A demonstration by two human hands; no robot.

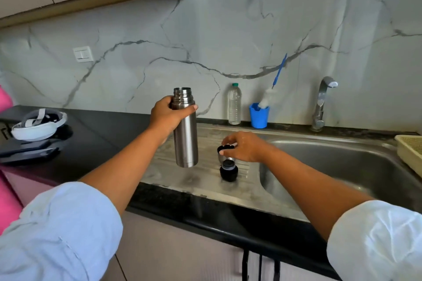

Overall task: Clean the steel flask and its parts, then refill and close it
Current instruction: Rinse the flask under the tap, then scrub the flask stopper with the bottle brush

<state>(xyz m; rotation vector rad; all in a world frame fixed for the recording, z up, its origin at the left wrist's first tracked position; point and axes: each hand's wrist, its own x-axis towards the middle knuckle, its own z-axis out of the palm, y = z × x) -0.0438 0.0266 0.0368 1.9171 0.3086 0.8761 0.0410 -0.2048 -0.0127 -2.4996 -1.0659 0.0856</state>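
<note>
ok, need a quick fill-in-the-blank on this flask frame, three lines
1. The left hand holds the steel flask with its mouth facing ____.
2. The right hand grips the cup lid just behind the ____ stopper.
3. The bottle brush stands in a ____ cup.
Missing: up; black; blue

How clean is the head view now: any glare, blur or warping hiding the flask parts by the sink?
Head view: wide-angle warp bows the counter edge. Head view: soft, even light; the steel flask in the left hand is sharp, with mild reflection streaks. Head view: the right hand gripping the cup lid hides most of it; the black stopper loses detail in its darkness.
</note>
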